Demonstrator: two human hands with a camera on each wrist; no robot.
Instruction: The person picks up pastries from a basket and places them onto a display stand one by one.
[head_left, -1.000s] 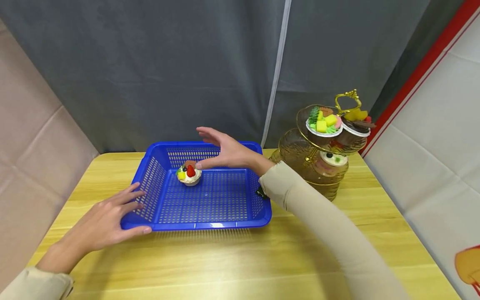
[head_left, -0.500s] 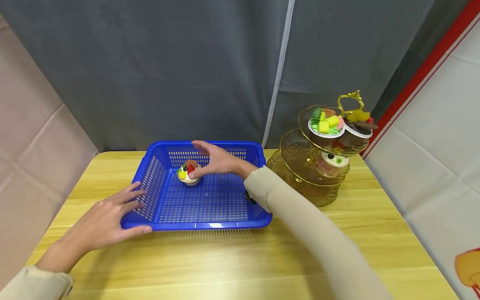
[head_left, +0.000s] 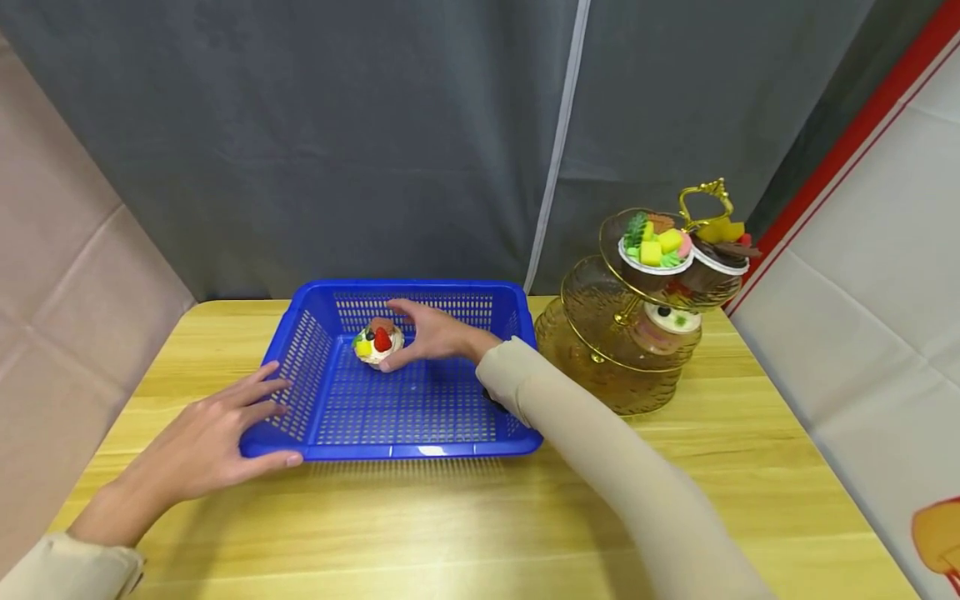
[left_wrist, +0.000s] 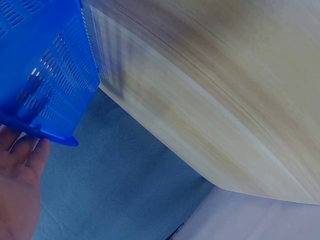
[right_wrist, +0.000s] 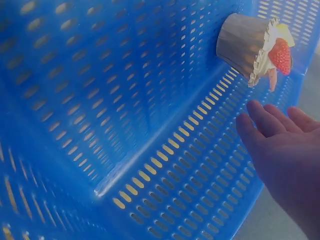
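A cupcake topped with cream, a strawberry and yellow fruit pieces stands in the back left of a blue plastic basket. Beside it my right hand reaches down into the basket, thumb and fingers spread apart. The right wrist view shows the fingertips of this hand short of the cupcake's pale paper cup. My left hand rests at the basket's front left corner, its fingers over the left rim and the thumb along the front. In the left wrist view its fingertips touch the blue rim.
A tiered amber stand with gold edges and a gold handle is to the right of the basket. It bears several desserts, among them a fruit-topped cup. A grey curtain hangs behind the wooden table.
My right hand has moved down into the basket, level with the cupcake's side. The left hand has kept its place at the corner.
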